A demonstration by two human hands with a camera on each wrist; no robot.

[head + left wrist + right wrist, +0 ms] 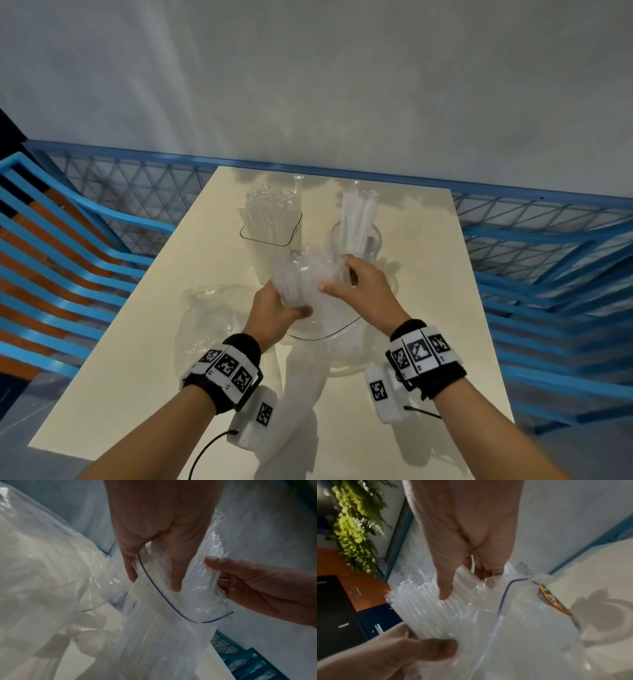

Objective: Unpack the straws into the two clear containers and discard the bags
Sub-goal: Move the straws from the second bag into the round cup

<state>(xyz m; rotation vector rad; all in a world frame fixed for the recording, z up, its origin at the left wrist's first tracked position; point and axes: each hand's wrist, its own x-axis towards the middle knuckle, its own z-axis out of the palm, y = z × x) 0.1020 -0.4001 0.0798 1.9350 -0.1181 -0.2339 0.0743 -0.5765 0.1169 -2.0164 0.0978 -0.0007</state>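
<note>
A clear zip bag (322,315) with a blue seal line hangs above the middle of the cream table (137,377). A bundle of wrapped clear straws (301,277) sticks out of its open mouth. My left hand (291,308) grips the bag at its mouth (154,582), thumb pressing the plastic. My right hand (337,274) is curled round the straw bundle (423,608), thumb on top (465,585). Behind stand a square clear container (270,236) with wrapped straws and a round clear container (373,240) with white straws.
An empty crumpled clear bag (209,318) lies on the table left of my hands, also filling the left of the left wrist view (34,574). A blue mesh fence (137,192) borders the table's far side and right. A blue slatted chair (51,260) stands at left.
</note>
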